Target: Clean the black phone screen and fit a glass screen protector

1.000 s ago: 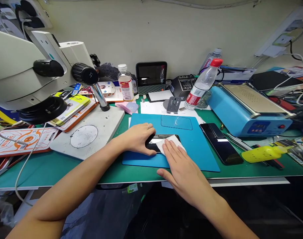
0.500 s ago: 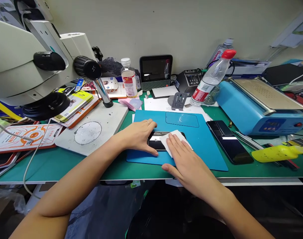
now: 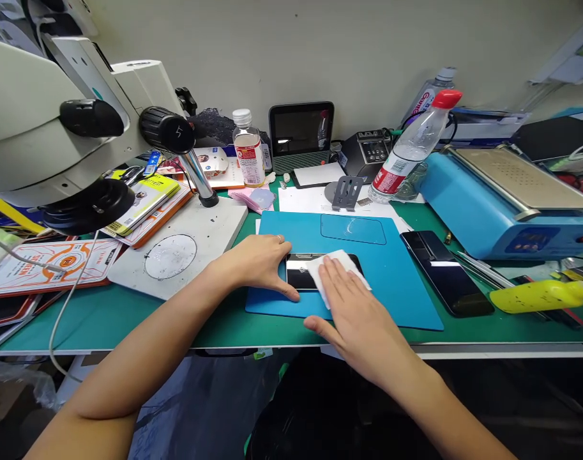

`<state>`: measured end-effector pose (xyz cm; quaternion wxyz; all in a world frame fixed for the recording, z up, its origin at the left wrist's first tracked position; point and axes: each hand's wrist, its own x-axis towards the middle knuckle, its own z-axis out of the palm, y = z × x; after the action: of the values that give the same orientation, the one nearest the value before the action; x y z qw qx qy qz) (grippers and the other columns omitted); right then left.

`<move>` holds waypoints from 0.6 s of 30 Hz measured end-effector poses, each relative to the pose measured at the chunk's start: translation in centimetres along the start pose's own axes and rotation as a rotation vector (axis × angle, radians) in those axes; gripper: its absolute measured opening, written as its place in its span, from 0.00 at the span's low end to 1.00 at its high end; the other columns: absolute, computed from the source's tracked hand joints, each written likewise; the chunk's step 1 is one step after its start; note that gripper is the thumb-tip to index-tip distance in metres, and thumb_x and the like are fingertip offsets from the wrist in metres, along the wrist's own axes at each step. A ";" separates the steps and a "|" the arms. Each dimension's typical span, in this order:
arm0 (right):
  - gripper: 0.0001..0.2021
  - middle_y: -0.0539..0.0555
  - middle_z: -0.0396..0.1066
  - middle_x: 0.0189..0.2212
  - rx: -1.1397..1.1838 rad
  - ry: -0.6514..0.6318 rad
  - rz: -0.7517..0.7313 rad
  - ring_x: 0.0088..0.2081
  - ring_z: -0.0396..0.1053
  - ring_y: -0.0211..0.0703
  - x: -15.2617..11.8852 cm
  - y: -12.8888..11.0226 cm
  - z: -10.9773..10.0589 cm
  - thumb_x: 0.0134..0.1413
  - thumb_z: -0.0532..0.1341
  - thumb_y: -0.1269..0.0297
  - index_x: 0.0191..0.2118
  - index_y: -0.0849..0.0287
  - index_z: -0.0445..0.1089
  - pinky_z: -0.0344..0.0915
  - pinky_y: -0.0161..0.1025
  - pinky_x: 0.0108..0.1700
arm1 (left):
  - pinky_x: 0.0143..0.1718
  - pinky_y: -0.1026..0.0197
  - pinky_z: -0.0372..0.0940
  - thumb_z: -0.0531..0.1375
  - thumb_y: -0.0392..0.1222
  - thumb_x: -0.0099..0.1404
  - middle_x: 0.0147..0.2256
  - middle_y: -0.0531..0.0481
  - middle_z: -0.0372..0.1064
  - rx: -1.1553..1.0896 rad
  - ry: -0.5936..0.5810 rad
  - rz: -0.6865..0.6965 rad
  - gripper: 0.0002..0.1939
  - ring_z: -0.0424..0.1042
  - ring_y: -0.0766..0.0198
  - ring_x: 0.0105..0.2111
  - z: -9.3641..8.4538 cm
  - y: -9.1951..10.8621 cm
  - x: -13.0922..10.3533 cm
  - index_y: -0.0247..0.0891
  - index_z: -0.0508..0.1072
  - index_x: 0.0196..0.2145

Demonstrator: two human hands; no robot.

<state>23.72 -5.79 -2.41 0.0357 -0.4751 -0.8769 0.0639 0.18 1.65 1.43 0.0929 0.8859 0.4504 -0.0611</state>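
A smartphone (image 3: 298, 276) with a dark, glossy surface lies flat on a blue work mat (image 3: 396, 297). My left hand (image 3: 257, 262) spans its left end, thumb at the near edge and fingers at the far edge, holding it. Under the fairly straight fingers of my right hand (image 3: 355, 303) a folded white tissue (image 3: 340, 257) is pressed onto the phone's right half, hiding part of it. My right thumb sticks out to the left, off the tissue. A thin black-edged phone-shaped outline (image 3: 352, 229) lies on the mat behind the phone.
A microscope (image 3: 80, 153) with a pale base (image 3: 209, 233) stands left. On the right are another dark phone (image 3: 444, 275), a yellow squeeze bottle (image 3: 535, 298) and a blue heating plate machine (image 3: 473, 211). Plastic bottles (image 3: 249, 153), a red-capped bottle (image 3: 410, 153) and a small screen (image 3: 301, 131) stand behind.
My right hand and the tissue stay on the phone with barely any shift. My left hand has slid slightly left at the phone's end. The whole view has moved a little.
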 end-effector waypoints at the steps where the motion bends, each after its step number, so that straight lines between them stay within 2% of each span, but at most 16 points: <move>1: 0.49 0.73 0.45 0.73 -0.009 0.017 0.039 0.74 0.47 0.65 0.0 0.3 0.0 0.66 0.43 0.33 0.72 0.77 0.51 0.53 0.63 0.71 | 0.31 0.57 0.56 0.57 0.84 0.51 0.38 0.45 0.72 -0.002 0.001 0.003 0.42 0.74 0.51 0.36 -0.1 0.0 0.0 0.39 0.69 0.37; 3: 0.50 0.76 0.46 0.72 -0.019 0.049 0.127 0.73 0.47 0.67 0.8 0.3 0.0 0.66 0.42 0.33 0.72 0.80 0.50 0.52 0.64 0.71 | 0.30 0.57 0.56 0.58 0.84 0.50 0.38 0.45 0.72 0.001 -0.001 0.004 0.42 0.74 0.51 0.35 -0.2 0.0 0.0 0.38 0.69 0.37; 5: 0.50 0.77 0.45 0.72 -0.001 0.048 0.151 0.74 0.45 0.67 2.1 -0.5 0.0 0.66 0.42 0.33 0.71 0.82 0.50 0.51 0.63 0.71 | 0.29 0.57 0.56 0.58 0.82 0.52 0.38 0.44 0.72 0.014 -0.005 -0.002 0.40 0.75 0.51 0.35 -0.2 0.0 0.0 0.38 0.70 0.38; 8: 0.51 0.75 0.45 0.73 0.064 0.011 0.039 0.74 0.44 0.65 3.6 -2.8 -0.2 0.65 0.43 0.32 0.72 0.80 0.50 0.49 0.60 0.73 | 0.29 0.57 0.56 0.59 0.79 0.55 0.38 0.44 0.72 0.027 -0.002 0.004 0.37 0.75 0.50 0.36 -0.1 0.0 0.0 0.38 0.70 0.37; 11: 0.51 0.72 0.46 0.73 0.097 -0.007 -0.081 0.74 0.45 0.63 2.8 -4.0 -0.1 0.63 0.44 0.31 0.72 0.77 0.51 0.50 0.59 0.73 | 0.30 0.57 0.57 0.59 0.78 0.56 0.38 0.45 0.72 0.015 0.005 0.014 0.36 0.75 0.51 0.36 0.1 -0.1 0.0 0.39 0.69 0.37; 13: 0.49 0.70 0.46 0.73 0.085 -0.006 -0.096 0.74 0.46 0.63 1.3 -3.2 0.0 0.64 0.45 0.31 0.72 0.74 0.52 0.52 0.60 0.72 | 0.30 0.57 0.58 0.59 0.80 0.54 0.38 0.45 0.72 0.008 -0.003 0.007 0.38 0.75 0.50 0.36 0.1 -0.1 0.0 0.39 0.69 0.37; 15: 0.47 0.70 0.47 0.73 0.051 0.010 -0.049 0.74 0.48 0.63 -0.1 -1.3 0.2 0.66 0.45 0.33 0.72 0.72 0.53 0.55 0.62 0.70 | 0.31 0.57 0.58 0.59 0.83 0.51 0.38 0.45 0.72 0.003 -0.010 0.000 0.41 0.75 0.50 0.37 0.1 -0.1 0.1 0.39 0.69 0.37; 18: 0.47 0.73 0.47 0.73 -0.003 0.031 0.054 0.73 0.47 0.65 -0.3 1.2 0.0 0.67 0.42 0.34 0.72 0.76 0.52 0.54 0.64 0.70 | 0.31 0.57 0.58 0.60 0.83 0.48 0.38 0.44 0.72 -0.002 -0.007 0.001 0.42 0.75 0.50 0.37 0.0 -0.1 0.2 0.39 0.69 0.38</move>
<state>24.90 -5.43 -2.64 0.0468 -0.4997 -0.8631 0.0559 0.16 1.85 1.39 0.0955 0.8859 0.4495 -0.0638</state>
